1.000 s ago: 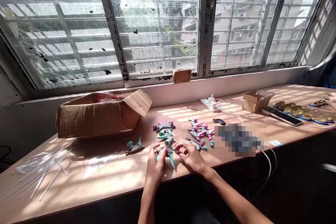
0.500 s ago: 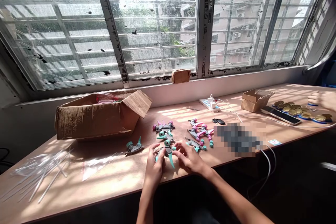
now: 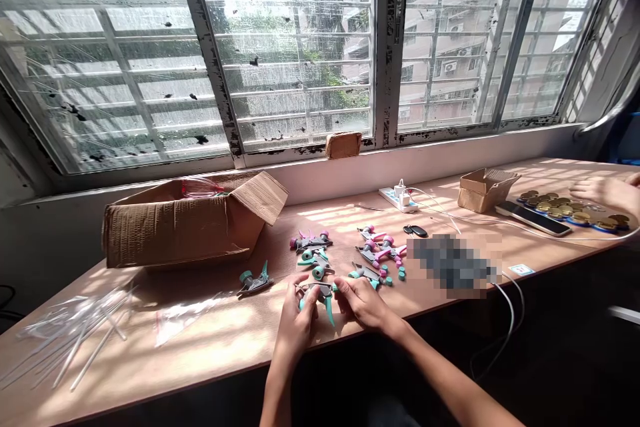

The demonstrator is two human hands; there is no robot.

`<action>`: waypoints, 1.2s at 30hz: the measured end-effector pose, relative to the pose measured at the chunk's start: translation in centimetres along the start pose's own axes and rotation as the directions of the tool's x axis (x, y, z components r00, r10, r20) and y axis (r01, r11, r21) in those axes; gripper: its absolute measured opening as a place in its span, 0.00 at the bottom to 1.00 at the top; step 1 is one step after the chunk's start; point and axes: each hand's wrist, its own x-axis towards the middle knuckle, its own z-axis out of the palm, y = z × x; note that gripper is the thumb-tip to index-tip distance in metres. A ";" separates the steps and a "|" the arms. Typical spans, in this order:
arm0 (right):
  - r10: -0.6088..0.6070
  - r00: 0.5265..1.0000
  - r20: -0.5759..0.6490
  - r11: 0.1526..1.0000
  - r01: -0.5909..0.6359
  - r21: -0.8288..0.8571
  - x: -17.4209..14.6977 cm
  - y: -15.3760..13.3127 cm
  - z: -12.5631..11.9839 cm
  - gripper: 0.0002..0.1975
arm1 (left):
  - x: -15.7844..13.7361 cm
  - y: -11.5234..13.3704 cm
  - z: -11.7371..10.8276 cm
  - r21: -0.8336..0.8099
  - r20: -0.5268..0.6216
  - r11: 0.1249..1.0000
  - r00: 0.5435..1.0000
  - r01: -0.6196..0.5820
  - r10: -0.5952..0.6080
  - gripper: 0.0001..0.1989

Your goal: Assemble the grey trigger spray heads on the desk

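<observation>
Near the table's front edge, my left hand (image 3: 299,310) is closed round the body of a grey and teal trigger spray nozzle (image 3: 325,293), its teal lever pointing down toward me. My right hand (image 3: 361,300) pinches the teal end piece on the nozzle's right side. Fingers cover part of both. Just beyond lie more teal nozzles (image 3: 314,257) and pink ones (image 3: 311,240). Another teal nozzle (image 3: 255,279) rests to the left. On the right are a group of pink nozzles (image 3: 380,251) and several small loose teal caps (image 3: 401,273).
An open cardboard box (image 3: 175,233) stands at back left. Thin white tubes (image 3: 93,340) and a clear plastic bag (image 3: 187,315) lie left. Rightward are a power strip (image 3: 399,199), a small box (image 3: 486,191), a phone (image 3: 534,218), gold discs (image 3: 555,211) and another person's hand (image 3: 600,191).
My right fingers have closed in on the nozzle's teal end, and the nozzle has shifted slightly. The other person's hand has moved left over the gold discs.
</observation>
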 end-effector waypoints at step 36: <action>-0.021 0.999 0.031 0.999 0.022 -0.040 0.0 -1.0 -0.4 0.24 | -0.2 0.2 0.0 0.028 0.028 0.999 0.999 -0.026 0.025 0.27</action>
